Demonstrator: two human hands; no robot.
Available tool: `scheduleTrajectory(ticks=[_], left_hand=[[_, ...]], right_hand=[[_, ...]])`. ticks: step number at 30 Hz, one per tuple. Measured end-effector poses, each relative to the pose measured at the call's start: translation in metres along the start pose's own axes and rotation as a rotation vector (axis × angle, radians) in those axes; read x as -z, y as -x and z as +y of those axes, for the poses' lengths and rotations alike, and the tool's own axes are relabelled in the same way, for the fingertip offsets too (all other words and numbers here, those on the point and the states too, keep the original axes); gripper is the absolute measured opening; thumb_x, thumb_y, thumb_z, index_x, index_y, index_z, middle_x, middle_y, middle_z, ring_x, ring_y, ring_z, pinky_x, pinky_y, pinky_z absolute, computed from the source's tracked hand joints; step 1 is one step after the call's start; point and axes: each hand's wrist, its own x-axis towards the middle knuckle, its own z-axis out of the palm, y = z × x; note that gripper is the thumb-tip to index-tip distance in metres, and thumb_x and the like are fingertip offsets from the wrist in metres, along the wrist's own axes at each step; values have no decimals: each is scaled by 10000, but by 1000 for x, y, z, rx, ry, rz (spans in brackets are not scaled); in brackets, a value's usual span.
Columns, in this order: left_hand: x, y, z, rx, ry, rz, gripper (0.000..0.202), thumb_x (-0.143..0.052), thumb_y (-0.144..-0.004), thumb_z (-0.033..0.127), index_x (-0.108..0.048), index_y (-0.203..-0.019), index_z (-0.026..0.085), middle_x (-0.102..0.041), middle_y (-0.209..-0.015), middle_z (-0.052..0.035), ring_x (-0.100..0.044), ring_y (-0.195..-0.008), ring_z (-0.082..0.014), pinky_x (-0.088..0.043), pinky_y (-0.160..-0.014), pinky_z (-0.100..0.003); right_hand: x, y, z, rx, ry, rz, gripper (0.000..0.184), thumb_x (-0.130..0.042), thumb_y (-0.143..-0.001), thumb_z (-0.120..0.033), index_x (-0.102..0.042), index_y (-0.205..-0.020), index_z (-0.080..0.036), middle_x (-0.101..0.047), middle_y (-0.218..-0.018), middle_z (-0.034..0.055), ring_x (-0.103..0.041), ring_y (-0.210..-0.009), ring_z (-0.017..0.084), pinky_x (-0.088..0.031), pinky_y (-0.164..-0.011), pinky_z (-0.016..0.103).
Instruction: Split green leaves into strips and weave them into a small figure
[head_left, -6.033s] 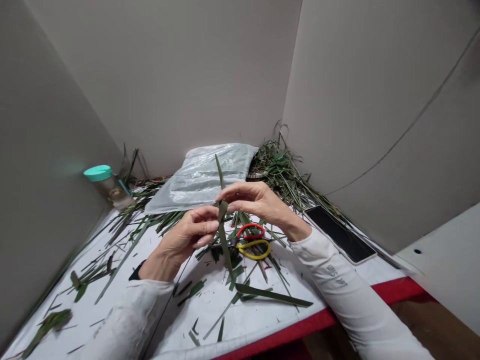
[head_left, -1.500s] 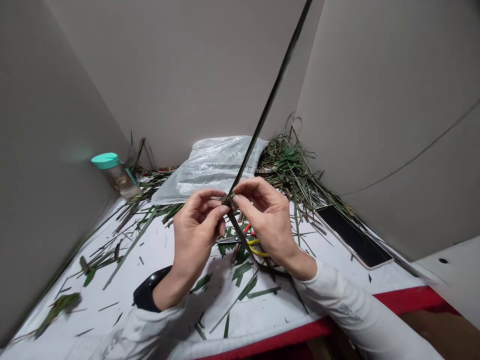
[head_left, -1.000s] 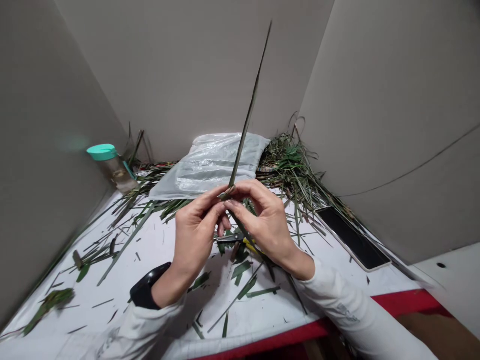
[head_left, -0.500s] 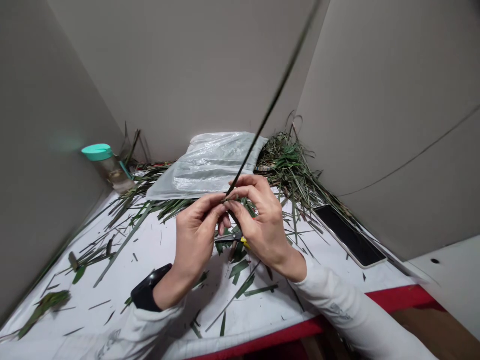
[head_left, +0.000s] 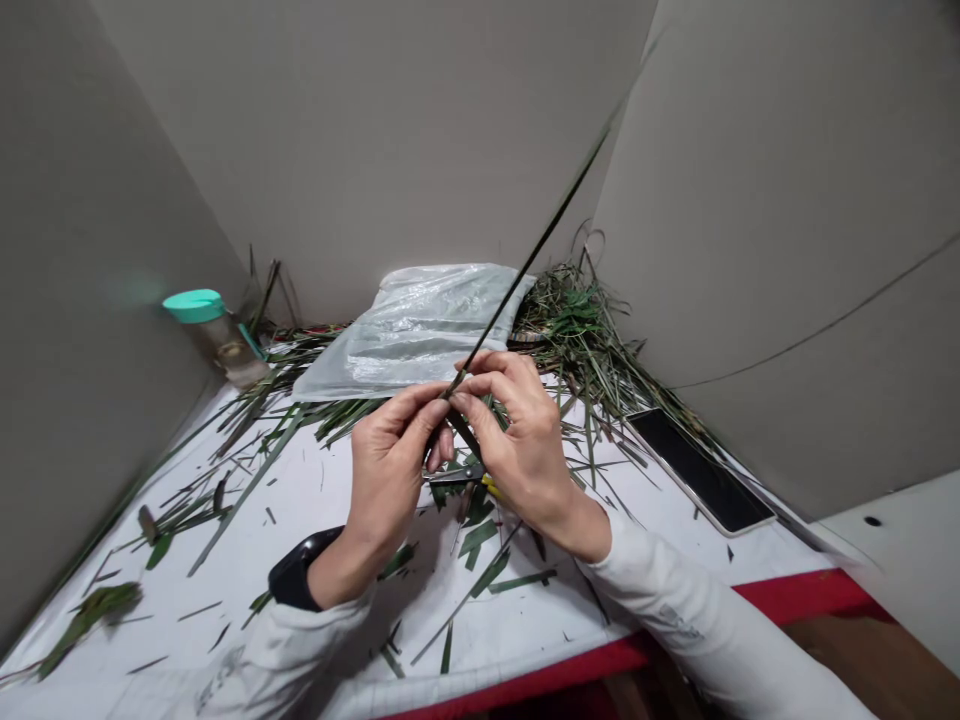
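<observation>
A long, thin green leaf strip rises from my fingertips and slants up to the right, its far end blurred. Both hands meet over the middle of the table. My left hand pinches the strip's lower end between thumb and forefinger. Close against it, my right hand grips the same spot with thumb and fingers. Another stretch of leaf hangs below, between the hands. Scissors with yellow handles lie under my hands, the handles partly covered by my right hand.
A plastic bag rests on leaf strips at the back, beside a heap of leaves. A bottle with a turquoise lid stands at left, a phone lies at right. Leaf scraps litter the white cloth.
The upright part of the strip has tipped further to the right. My hands have shifted only slightly at the pinch, and more of the leaf shows between them.
</observation>
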Motion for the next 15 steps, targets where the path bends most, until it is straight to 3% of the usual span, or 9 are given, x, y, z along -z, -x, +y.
scheduleTrajectory(ticks=[5,6,9,12,15], left_hand=[[2,-2,2,-5,30,72,99,-738,-785,210,-753,-872,164,-603,-538,37,-473,-433,-56,-337,-401,-153],[2,-3,3,-11,38,85,98,-743,-780,212,-751,-867,165,-605,-544,37,-473,-435,-56,-341,-402,-154],[4,-5,6,-31,45,114,110,-750,-777,217,-750,-874,164,-589,-524,41,-477,-443,-62,-338,-403,-156],[5,-7,8,-18,68,118,128,-764,-759,206,-751,-877,157,-633,-563,25,-479,-443,-56,-333,-404,-155],[7,-8,10,24,126,109,140,-783,-732,202,-737,-852,147,-737,-728,-30,-472,-431,-37,-343,-403,-157]], right_hand=[[-3,4,1,18,40,-18,64,-563,-952,-164,-602,-911,-195,-651,-995,75,-588,-997,210,-469,-904,368],[-4,5,1,-10,40,-28,21,-579,-948,-194,-587,-928,-194,-651,-976,72,-596,-971,211,-472,-884,363],[-7,7,4,-160,-6,-136,133,-633,-925,-283,-561,-993,-194,-681,-934,48,-621,-840,192,-476,-782,324],[-9,8,5,-206,-84,-286,100,-560,-966,-265,-583,-891,-203,-693,-840,15,-610,-710,154,-443,-688,280],[-10,10,3,-108,-88,-300,232,-501,-985,-214,-574,-764,-199,-642,-733,4,-559,-642,137,-410,-648,269]])
